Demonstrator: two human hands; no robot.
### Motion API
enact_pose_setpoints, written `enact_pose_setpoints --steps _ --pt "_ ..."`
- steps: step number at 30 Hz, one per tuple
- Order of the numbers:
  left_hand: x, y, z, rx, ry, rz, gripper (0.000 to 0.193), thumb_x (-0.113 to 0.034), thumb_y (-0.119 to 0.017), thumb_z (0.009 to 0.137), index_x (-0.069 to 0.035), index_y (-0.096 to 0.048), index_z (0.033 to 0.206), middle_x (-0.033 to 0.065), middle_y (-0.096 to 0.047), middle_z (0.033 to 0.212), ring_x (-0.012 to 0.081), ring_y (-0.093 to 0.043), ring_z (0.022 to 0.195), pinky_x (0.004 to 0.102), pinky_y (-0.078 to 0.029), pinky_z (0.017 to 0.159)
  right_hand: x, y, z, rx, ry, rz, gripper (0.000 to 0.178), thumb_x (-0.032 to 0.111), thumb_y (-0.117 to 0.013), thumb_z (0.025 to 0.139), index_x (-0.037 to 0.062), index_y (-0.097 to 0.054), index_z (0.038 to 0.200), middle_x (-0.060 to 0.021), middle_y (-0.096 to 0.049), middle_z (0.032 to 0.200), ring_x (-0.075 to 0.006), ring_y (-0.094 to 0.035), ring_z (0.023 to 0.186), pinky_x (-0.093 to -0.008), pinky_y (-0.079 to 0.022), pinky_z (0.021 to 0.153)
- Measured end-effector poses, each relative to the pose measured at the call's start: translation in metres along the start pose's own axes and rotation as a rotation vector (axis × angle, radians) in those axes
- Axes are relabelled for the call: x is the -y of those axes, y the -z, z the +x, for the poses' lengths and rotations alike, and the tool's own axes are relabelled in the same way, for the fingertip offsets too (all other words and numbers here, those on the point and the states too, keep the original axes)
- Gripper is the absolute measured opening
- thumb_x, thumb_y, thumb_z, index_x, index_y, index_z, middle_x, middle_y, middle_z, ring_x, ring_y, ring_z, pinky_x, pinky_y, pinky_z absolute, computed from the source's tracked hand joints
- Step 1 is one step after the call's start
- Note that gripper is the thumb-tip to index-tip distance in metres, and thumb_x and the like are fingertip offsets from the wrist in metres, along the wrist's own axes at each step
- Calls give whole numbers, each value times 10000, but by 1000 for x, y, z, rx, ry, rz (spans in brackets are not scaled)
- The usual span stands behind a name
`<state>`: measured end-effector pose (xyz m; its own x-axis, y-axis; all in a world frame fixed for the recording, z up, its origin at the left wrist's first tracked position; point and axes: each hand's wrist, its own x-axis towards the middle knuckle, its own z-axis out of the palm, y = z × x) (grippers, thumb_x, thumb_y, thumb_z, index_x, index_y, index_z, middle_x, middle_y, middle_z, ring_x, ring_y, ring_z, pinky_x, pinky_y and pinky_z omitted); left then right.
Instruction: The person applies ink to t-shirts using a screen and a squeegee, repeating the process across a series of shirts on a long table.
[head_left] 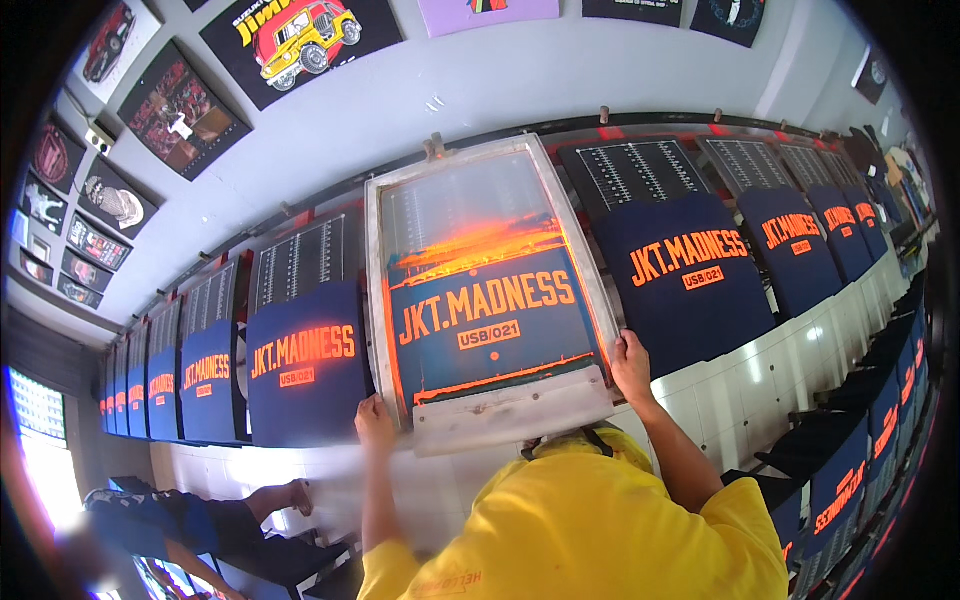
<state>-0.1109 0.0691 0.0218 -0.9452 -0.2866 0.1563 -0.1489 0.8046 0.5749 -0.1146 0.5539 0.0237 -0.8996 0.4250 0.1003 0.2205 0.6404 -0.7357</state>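
Head view: the left hand (375, 422) and right hand (631, 366) each grip a near corner of the printing screen (487, 290), fingers closed on its frame, as it lies flat over a navy shirt on the long table (760, 375), with printed shirts (305, 360) on both sides.

Both hands (375, 420) gripping printing screen (490, 290)

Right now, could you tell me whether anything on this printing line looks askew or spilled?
Nothing stands out. Both hands, left and right, grip the wooden-framed printing screen, which lies square over a navy shirt; orange ink stays inside the frame.
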Motion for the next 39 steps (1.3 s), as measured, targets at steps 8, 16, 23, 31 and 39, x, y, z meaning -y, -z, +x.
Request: enact_pose_setpoints --steps 8,16,23,31,39 --pt "28 4 23 232 203 -280 305 -233 -568 948 49 -685 970 4 -571 671 115 -505 617 321 -430 596 -4 -9 9 -22 -79 71 362 252 -457 960 -65 -628 993 -298 -643 961 -476 -601 944 -500 -463 832" --pt "3 10 11 68 381 -521 339 -258 -581 947 64 -684 979 41 -636 806 111 -539 730 279 -429 673 -17 -11 14 18 -150 194 421 303 -484 940 -70 -612 793 -302 -617 816 -480 -594 841 -508 -443 743" --pt "77 47 -24 -170 129 -251 374 -321 -543 966 18 -674 875 44 -598 710 126 -520 620 309 -432 592 26 -13 -19 133 -63 370 341 249 -532 941 -71 -647 914 -89 -600 685 -166 -538 652 -344 -426 624" --pt "66 155 -113 -380 546 -437 426 -354 -489 989 -1 -623 792 51 -577 676 147 -546 585 331 -445 540 91 -74 -64 337 79 535 323 255 -516 962 -40 -642 998 -149 -650 791 -211 -591 727 -361 -466 686" --pt "88 174 -206 -531 548 -290 537 -372 -462 986 102 -658 830 94 -586 619 167 -458 545 363 -389 515 122 -75 -94 488 199 498 329 253 -461 961 -28 -615 884 -245 -628 858 -435 -592 851 -497 -456 772"
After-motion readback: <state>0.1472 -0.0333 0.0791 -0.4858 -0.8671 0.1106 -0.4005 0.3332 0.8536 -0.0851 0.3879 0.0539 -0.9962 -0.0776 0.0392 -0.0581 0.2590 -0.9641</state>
